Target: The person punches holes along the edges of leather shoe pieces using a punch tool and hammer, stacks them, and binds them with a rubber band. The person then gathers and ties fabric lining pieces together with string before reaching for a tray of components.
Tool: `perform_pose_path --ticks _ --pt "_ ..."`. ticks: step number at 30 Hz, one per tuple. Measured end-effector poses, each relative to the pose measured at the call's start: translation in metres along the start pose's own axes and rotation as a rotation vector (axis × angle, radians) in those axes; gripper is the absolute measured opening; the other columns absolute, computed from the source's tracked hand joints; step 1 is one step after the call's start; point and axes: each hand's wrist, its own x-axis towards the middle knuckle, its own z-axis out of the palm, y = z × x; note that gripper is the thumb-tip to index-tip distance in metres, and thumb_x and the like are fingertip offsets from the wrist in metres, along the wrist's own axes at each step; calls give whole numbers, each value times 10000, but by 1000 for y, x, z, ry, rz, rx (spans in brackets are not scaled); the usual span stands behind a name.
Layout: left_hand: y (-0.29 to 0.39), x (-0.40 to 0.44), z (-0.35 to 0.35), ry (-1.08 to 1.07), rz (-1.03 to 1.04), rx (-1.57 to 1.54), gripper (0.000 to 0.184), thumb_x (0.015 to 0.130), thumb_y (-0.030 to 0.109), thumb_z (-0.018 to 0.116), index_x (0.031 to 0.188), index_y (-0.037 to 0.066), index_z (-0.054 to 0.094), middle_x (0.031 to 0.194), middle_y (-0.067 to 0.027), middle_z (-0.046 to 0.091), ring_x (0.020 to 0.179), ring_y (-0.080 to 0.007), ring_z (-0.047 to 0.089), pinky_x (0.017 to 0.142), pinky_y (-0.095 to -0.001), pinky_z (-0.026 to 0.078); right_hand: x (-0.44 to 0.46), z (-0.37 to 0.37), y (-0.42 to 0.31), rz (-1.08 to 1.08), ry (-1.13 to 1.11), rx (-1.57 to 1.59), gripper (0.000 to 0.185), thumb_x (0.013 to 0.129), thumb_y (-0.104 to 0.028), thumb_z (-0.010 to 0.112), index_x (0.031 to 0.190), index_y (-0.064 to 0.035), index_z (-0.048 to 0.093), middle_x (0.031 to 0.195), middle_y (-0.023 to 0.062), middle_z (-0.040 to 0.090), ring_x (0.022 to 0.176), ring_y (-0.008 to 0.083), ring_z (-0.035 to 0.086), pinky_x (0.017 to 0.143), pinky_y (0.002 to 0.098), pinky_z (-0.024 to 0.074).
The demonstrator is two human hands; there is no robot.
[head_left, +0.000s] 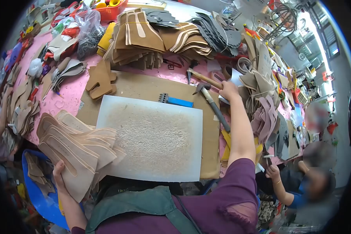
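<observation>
My left hand point(59, 175) is closed around the lower edge of a fanned stack of beige leather pieces point(74, 144), held over the left side of a white board point(160, 113). With my arm stretched across the right side of the table, my right hand point(229, 90) is closed on the end of the wooden handle of a hammer point(206, 80). Just below it lies a second hammer point(216, 111) with a curved head and a dark grip. A blue-handled tool with metal teeth point(179, 102) rests along the far edge of the white board.
Brown cardboard point(144, 82) underlies the board. Brown leather stacks point(138, 35) and grey pieces point(218, 33) line the back. Tan pieces point(100, 80) lie at the left. A blue bin point(37, 195) stands below left. At the right, a co-worker's hand point(273, 172) holds a tool.
</observation>
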Motion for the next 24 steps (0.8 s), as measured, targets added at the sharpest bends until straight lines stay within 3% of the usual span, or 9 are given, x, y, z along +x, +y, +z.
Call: perform_pose_path --ticks 3,6,8,10,13,15,18,20,24 --pt "0 3 21 36 1 -50 673 738 296 608 1329 2 476 1134 -177 621 930 -281 624 813 -368 501 8 -38 6 13 -69 252 250 743 -225 627 942 -80 669 1007 160 664 902 351 623 760 437 505" --pt "-2 13 16 -9 6 -10 666 760 316 599 1338 10 471 1141 -174 623 944 -278 627 820 -363 503 9 -89 -9 -104 42 -7 249 746 -237 638 934 -75 664 956 153 665 830 356 633 718 437 515" --pt "-6 17 9 -56 22 30 660 783 336 590 1347 17 466 1147 -170 624 958 -275 629 828 -359 505 2 -122 -21 16 -63 -72 224 738 -214 627 911 -74 646 896 149 675 795 356 637 702 442 508" --pt "-7 21 7 -65 68 40 642 791 310 574 1352 18 461 1155 -171 621 955 -269 629 834 -355 501 -3 -125 -8 39 -32 261 223 735 -202 622 902 -55 631 838 146 681 765 368 634 686 439 501" --pt "-8 23 8 -44 48 0 611 753 237 596 1300 -19 502 1118 -180 632 911 -254 630 813 -317 495 -8 -102 3 47 150 360 223 728 -167 617 909 -39 620 808 150 676 743 352 634 673 412 498" --pt "0 16 19 7 15 64 612 745 194 608 1308 -17 498 1124 -166 633 917 -250 626 823 -320 488 -17 -95 3 106 190 543 239 714 -139 628 922 -23 614 770 147 658 656 310 626 626 380 499" --pt "5 4 33 -49 38 5 608 741 152 618 1316 -4 498 1130 -152 634 930 -249 624 834 -332 486 -31 -93 4 273 217 1165 144 830 -82 601 958 -18 597 741 95 641 545 158 590 513 260 485" --pt "5 -2 38 -21 44 -14 610 737 142 619 1318 -1 497 1134 -148 634 934 -251 624 838 -334 487 -36 -98 12 308 284 1292 95 891 -76 575 975 -35 595 742 85 641 570 126 592 544 220 486" --pt "7 -8 48 -7 35 -55 619 726 114 622 1323 9 496 1148 -138 634 946 -256 626 848 -339 489 -53 -116 16 260 392 1269 73 901 -104 589 948 -49 594 786 76 635 637 125 598 604 218 483"
